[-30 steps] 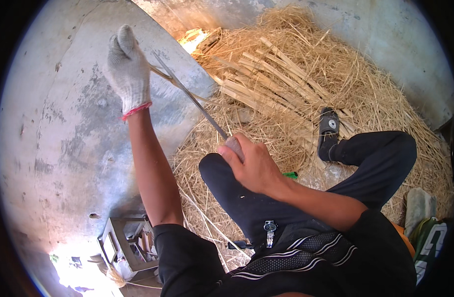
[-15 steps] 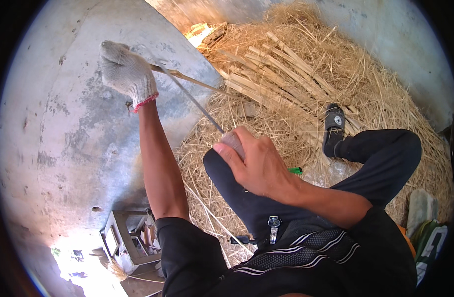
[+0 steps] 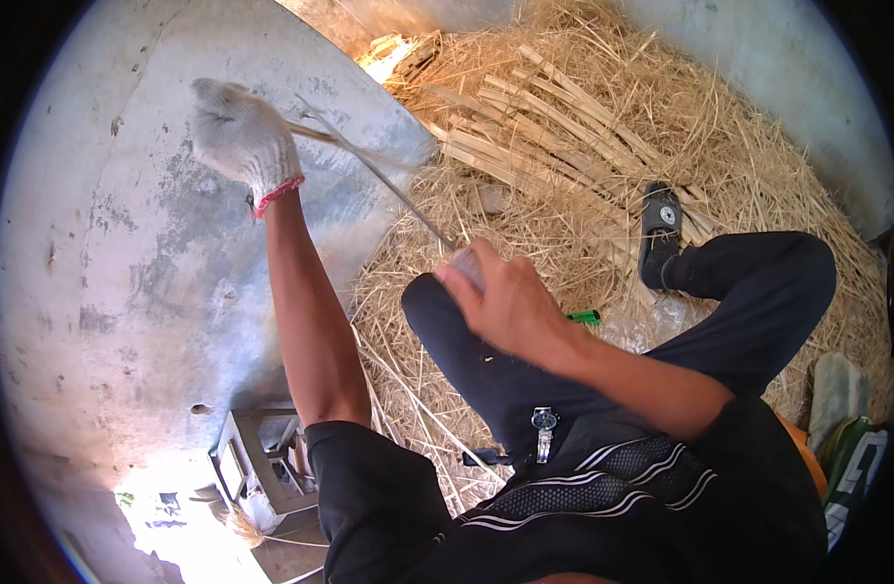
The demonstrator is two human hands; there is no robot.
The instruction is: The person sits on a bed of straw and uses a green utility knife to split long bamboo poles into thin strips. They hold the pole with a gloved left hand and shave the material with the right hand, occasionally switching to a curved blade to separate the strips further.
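Observation:
My left hand (image 3: 241,133), in a white knit glove with a red cuff, is raised at the upper left in front of the pale wall. Its fingers are closed around one end of a thin bamboo strip (image 3: 316,133), whose far part is smeared by motion. My bare right hand (image 3: 515,311) is wrapped around the handle of a knife, above my bent knee. The long, narrow knife blade (image 3: 393,190) slants up and left and crosses the strip in view just right of the glove. Whether blade and strip touch, I cannot tell.
Split bamboo strips (image 3: 564,127) lie fanned over a heap of straw-like shavings (image 3: 729,165). A green-handled item (image 3: 584,317) lies beyond my lap, and a wristwatch (image 3: 544,433) rests on my clothing. At the lower left stands a wooden stool-like frame (image 3: 262,457) with things inside.
The bamboo strip has gone from sharp to blurred, and its far part no longer shows clearly over the pile. The right hand and knife have moved slightly right and up.

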